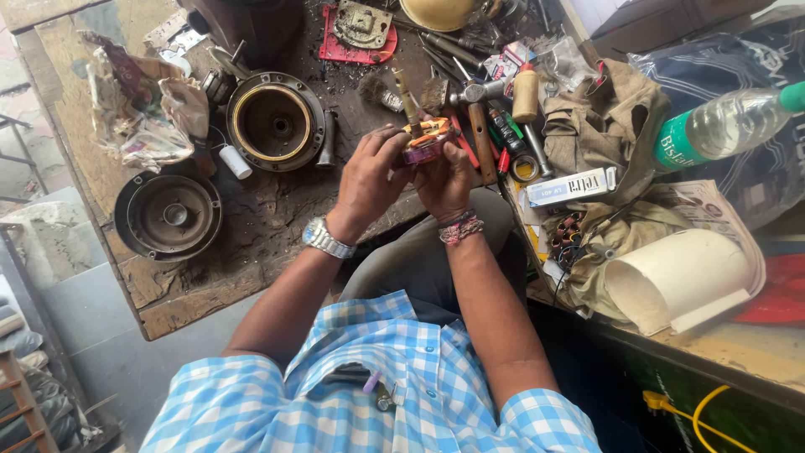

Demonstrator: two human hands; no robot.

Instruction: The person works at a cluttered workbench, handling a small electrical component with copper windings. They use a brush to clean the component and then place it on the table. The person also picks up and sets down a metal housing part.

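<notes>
Left hand: my grip wraps the small wound motor part, steadying it above the table.
Right hand: grip clasps it from below, shaft upward.
Hammer: within reach.

small box: a long, flat white carton with a dark blue band, lying on the brown cloth at the right of the table
bottle label: a green band with white print, wrapped round the clear plastic bottle that lies on its side at the far right
printed paper: a white sheet with small print, curled round the white pipe piece just below the bottle
crumpled wrapper: shiny, see-through and creased, with some red and white on it, at the left end of the table
small packet: white and red, among the tools at the top; too small to see well
</notes>
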